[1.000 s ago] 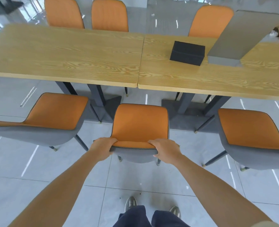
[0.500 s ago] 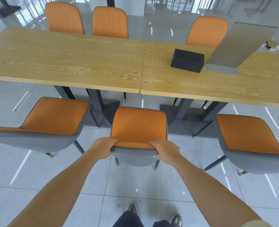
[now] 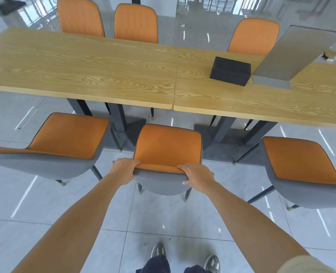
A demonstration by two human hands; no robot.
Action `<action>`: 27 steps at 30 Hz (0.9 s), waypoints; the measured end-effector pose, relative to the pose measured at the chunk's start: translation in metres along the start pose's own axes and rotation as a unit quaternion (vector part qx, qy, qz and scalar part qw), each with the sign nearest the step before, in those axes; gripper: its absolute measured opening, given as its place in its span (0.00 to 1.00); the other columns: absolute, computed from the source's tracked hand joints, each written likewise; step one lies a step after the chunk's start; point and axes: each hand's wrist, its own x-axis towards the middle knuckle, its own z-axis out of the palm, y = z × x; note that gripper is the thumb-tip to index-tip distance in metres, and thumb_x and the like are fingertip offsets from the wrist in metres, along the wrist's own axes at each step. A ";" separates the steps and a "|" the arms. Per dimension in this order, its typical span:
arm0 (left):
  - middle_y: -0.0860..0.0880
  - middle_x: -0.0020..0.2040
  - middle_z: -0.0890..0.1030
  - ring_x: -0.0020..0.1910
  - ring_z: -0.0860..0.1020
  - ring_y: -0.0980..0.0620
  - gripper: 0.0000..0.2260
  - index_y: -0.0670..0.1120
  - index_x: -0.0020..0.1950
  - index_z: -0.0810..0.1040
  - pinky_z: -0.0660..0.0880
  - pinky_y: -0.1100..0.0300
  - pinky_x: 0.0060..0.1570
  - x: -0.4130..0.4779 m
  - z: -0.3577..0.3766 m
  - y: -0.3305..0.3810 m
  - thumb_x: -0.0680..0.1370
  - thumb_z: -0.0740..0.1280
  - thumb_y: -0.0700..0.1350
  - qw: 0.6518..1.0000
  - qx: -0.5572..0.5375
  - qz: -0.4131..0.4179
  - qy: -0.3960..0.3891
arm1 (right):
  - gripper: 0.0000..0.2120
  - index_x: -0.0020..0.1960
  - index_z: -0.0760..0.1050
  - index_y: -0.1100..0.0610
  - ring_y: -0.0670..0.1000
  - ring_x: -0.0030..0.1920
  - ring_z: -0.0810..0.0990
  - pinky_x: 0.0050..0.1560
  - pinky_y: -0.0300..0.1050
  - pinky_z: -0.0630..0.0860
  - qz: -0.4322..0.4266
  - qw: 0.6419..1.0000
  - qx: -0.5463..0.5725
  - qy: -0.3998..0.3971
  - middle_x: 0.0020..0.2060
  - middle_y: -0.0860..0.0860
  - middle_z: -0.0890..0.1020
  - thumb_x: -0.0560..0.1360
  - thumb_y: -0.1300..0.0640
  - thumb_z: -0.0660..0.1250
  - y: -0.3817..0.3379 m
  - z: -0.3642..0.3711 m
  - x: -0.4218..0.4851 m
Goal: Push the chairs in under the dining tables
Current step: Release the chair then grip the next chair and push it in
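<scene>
Left hand (image 3: 123,170) and right hand (image 3: 197,175) grip backrest top of orange-seated grey-shelled chair (image 3: 168,148), fingers curled over; wood-grain table (image 3: 123,73) edge beyond fingers.

Black box (image 3: 230,70): upper right part of the frame. A dark block with flat sides and sharp corners.
Grey slab (image 3: 295,56): just to the right of the black box. A flat grey board that leans up toward the top right corner, with a thick foot at its low end.
Floor (image 3: 163,219): big light grey shiny tiles with thin dark lines between them and white streaks of light.
Dark specks (image 3: 144,244): tiny bits on the floor, bottom middle.
Small bits (image 3: 332,55): brown and white, right edge, too blurry to tell.
</scene>
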 end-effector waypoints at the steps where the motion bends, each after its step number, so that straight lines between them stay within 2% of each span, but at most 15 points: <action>1: 0.45 0.54 0.81 0.54 0.77 0.44 0.13 0.46 0.59 0.75 0.72 0.54 0.53 -0.001 0.003 0.000 0.75 0.62 0.39 1.000 0.003 -0.004 0.003 | 0.26 0.72 0.63 0.52 0.56 0.60 0.75 0.55 0.48 0.73 -0.002 1.000 -0.001 0.000 0.62 0.52 0.76 0.77 0.55 0.65 0.000 0.000 -0.001; 4: 0.46 0.54 0.81 0.55 0.77 0.44 0.14 0.47 0.61 0.75 0.71 0.55 0.52 -0.004 0.009 0.002 0.76 0.62 0.39 1.000 0.008 -0.016 0.008 | 0.25 0.72 0.63 0.52 0.55 0.60 0.75 0.53 0.47 0.72 -0.007 1.000 -0.001 -0.006 0.62 0.52 0.76 0.77 0.55 0.65 0.000 0.004 -0.004; 8: 0.46 0.57 0.79 0.57 0.76 0.45 0.16 0.48 0.65 0.72 0.70 0.55 0.56 -0.010 0.012 0.006 0.77 0.62 0.39 1.000 0.011 -0.019 0.012 | 0.26 0.72 0.63 0.52 0.56 0.59 0.76 0.55 0.49 0.73 -0.012 1.000 -0.002 -0.007 0.61 0.52 0.77 0.76 0.55 0.66 0.000 0.008 -0.005; 14: 0.47 0.55 0.80 0.56 0.77 0.46 0.16 0.49 0.64 0.73 0.71 0.56 0.55 -0.015 0.015 0.011 0.77 0.61 0.39 0.999 0.009 -0.027 0.019 | 0.26 0.72 0.63 0.52 0.56 0.60 0.75 0.59 0.50 0.73 -0.013 1.000 -0.006 -0.018 0.62 0.52 0.76 0.76 0.55 0.67 0.006 0.006 -0.004; 18: 0.48 0.61 0.77 0.60 0.74 0.46 0.19 0.51 0.68 0.70 0.68 0.53 0.61 -0.010 0.010 0.007 0.78 0.61 0.39 1.000 -0.008 -0.011 0.006 | 0.26 0.71 0.64 0.51 0.55 0.60 0.75 0.58 0.50 0.74 -0.010 1.000 -0.002 -0.014 0.62 0.51 0.76 0.75 0.55 0.67 0.009 0.003 0.000; 22: 0.50 0.69 0.71 0.67 0.70 0.47 0.24 0.53 0.74 0.61 0.65 0.51 0.67 -0.006 0.010 0.002 0.79 0.60 0.39 1.000 -0.001 -0.008 -0.005 | 0.26 0.72 0.64 0.51 0.55 0.59 0.76 0.57 0.51 0.75 -0.012 1.000 -0.007 -0.022 0.61 0.51 0.77 0.76 0.55 0.67 0.008 0.001 0.003; 27: 0.50 0.70 0.71 0.68 0.70 0.47 0.25 0.55 0.74 0.60 0.66 0.52 0.66 0.001 0.002 -0.010 0.79 0.60 0.40 1.000 0.015 -0.018 -0.009 | 0.25 0.71 0.64 0.51 0.56 0.58 0.76 0.54 0.53 0.76 -0.013 1.000 0.001 -0.018 0.58 0.52 0.78 0.75 0.56 0.67 -0.002 -0.002 0.012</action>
